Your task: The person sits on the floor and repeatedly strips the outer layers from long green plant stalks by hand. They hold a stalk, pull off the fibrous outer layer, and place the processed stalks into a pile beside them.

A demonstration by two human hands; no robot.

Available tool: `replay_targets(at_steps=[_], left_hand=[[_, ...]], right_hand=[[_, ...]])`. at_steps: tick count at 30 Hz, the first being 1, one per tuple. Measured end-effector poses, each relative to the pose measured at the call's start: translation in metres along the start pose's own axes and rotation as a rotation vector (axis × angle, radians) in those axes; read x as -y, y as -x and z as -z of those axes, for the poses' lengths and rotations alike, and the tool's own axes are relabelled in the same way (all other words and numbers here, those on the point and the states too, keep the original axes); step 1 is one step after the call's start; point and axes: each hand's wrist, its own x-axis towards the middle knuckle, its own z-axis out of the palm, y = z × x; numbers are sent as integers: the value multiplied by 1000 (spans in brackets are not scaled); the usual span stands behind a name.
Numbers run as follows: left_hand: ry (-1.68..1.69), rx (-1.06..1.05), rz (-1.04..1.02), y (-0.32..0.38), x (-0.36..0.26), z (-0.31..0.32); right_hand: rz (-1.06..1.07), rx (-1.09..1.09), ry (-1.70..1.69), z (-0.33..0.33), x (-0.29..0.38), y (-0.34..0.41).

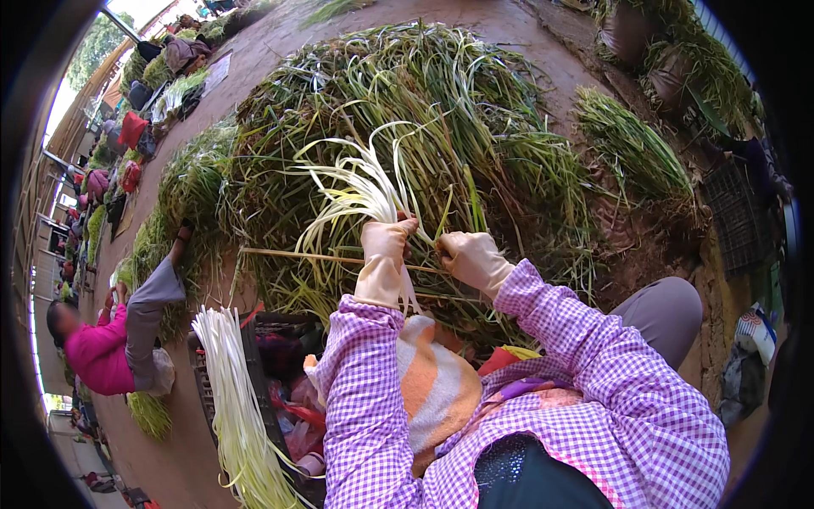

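In a cream rubber glove, my left hand is closed around a bunch of pale, whitish-yellow leafy stalks, whose leaf ends fan out over the pile. My right hand, gloved too, is beside it with fingers curled at some yellow-green leaves; whether it grips them cannot be told. A large heap of long green leafy stalks lies in front of me. A thin wooden stick runs crosswise behind my hands. More pale stalks lie in a long bundle over a dark crate at the lower left.
The dark plastic crate holds plastic bags. A person in a pink top sits at the left, one foot by the greens. A separate green bundle lies on the right, near a black crate. Other people and heaps line the far left.
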Motion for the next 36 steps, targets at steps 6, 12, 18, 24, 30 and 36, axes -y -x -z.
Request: replay_targets(at_steps=[6,12,18,24,30,36], left_hand=[[47,130,-21,2,-3,9],[58,135,-57,4,3,8],[17,94,-127,-4,16,0],[76,-45,-61,-9,3,7],[116,1,-58,-1,-14,29],[80,272,-84,0,-15,26]], right_hand=[[-630,428,-1430,13,-27,-19],[-607,545,-1703,-13,-29,-28],[-802,510,-1229,-31,-22,-8],[-465,875,274,-57,-35,62],[-444,1138,270,-37,-66,98],[-427,333,-308,26,-46,8]])
